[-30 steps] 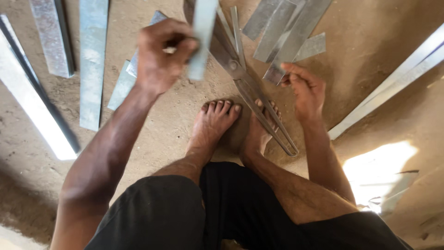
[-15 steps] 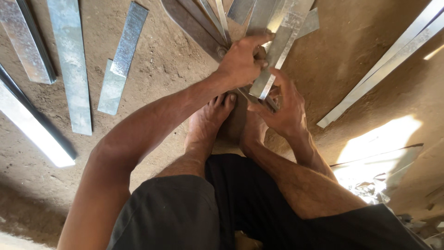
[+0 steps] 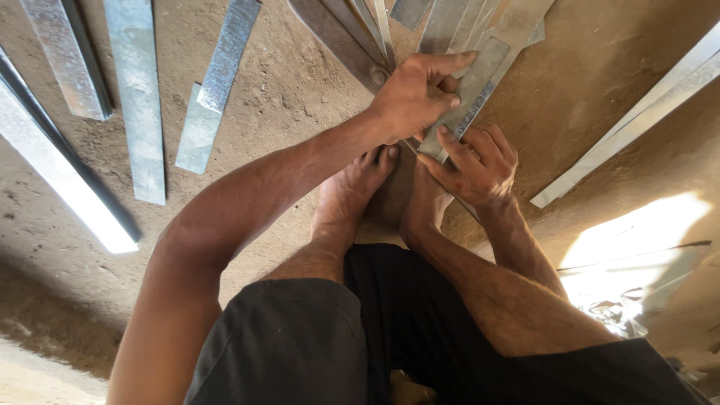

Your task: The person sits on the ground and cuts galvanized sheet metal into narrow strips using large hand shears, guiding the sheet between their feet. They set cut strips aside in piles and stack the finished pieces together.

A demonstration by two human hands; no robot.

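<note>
Looking down from the head camera, I see a person crouched on a dirt floor (image 3: 300, 97), bare feet (image 3: 352, 195) planted just below the two hands. The left hand (image 3: 411, 96) reaches forward with its fingers curled closed around the upper part of a flat grey metal strip (image 3: 472, 90), thumb stretched along the strip's edge. The right hand (image 3: 474, 166) sits just beneath it, fingers partly bent and pressed against the strip's lower end, so both hands hold the same piece. The strip lies tilted, running from the lower left up towards the right, just above the toes and touching a fan of similar metal strips (image 3: 360, 30) that spreads out along the top of the view. To the left, well apart from the hands, several more galvanised strips (image 3: 139, 105) lie side by side on the floor. A long angled metal bar (image 3: 637, 120) stretches across the right side, and a bright patch of sunlight (image 3: 637, 232) falls below it. Black shorts (image 3: 300, 345) fill the bottom of the view.
</note>
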